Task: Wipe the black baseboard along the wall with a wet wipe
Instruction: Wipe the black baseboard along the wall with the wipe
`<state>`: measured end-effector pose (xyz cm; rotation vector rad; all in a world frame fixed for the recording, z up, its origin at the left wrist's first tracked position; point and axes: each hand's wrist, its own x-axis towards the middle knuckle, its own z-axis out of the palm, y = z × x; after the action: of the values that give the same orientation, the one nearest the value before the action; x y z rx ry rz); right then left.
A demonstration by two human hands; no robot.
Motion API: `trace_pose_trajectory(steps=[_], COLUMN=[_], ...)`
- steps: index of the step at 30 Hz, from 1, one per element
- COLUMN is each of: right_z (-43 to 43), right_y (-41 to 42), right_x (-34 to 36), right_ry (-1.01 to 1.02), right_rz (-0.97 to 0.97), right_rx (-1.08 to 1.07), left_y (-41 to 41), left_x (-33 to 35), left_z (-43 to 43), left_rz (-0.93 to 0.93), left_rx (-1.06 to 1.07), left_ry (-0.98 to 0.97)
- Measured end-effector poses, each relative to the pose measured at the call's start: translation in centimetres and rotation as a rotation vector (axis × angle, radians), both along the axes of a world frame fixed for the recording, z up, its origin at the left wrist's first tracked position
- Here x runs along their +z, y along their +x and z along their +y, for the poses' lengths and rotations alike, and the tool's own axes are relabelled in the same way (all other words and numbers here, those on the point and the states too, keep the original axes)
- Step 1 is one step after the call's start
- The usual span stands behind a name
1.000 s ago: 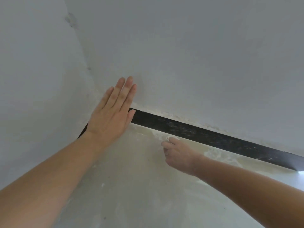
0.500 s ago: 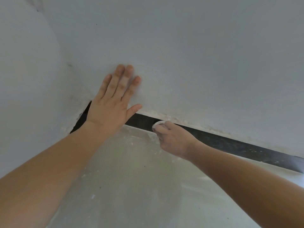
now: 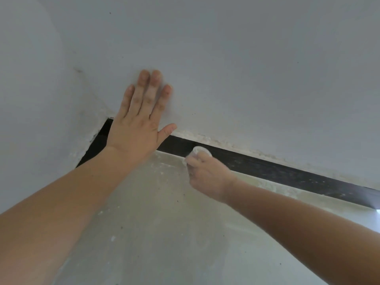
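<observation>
A black baseboard (image 3: 277,171) runs along the foot of the white wall, from the corner at left down to the right edge, speckled with pale dust. My right hand (image 3: 207,175) grips a bunched white wet wipe (image 3: 198,152) and presses it against the baseboard near its left part. My left hand (image 3: 139,122) lies flat on the wall above the corner, fingers straight and spread, its palm covering part of the baseboard.
The white wall (image 3: 246,68) meets a second wall (image 3: 30,99) in a corner at left, with rough plaster crumbs along the joint. The pale glossy floor (image 3: 164,233) below carries white smears and small dark specks.
My right hand has slid the wipe leftward along the baseboard from a second ago and has barely moved since. My left hand has settled flat on the wall with fingers spread.
</observation>
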<state>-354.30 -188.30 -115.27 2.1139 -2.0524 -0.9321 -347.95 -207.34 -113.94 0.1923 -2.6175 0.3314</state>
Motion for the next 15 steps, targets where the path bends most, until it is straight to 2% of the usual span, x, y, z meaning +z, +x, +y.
trace_pose_trajectory(steps=[2,4,8,12,15], right_z=[0.4,2.5,6.6,8.0,6.2], right_y=[-1.1,-1.9,-2.4,-1.8,-0.5], right_x=[0.8,0.2,-1.2,-1.0,-0.8], right_ry=[0.019,0.174,0.265,0.269,0.199], right_rz=[0.071,0.139,0.146,-0.004,-0.109], right_rx=[0.008,-0.016,-0.174,-0.352,-0.311], left_y=[0.0,0.0,0.2,0.2,0.4], left_x=[0.0,0.0,0.1,0.6,0.8], left_z=[0.5,0.8,1.3,2.1,2.1], left_rz=[0.006,0.012,0.000,-0.015,-0.037], left_rx=[0.014,0.037,0.055,0.073,0.095], left_ry=[0.004,-0.002,0.033,0.045,0.051])
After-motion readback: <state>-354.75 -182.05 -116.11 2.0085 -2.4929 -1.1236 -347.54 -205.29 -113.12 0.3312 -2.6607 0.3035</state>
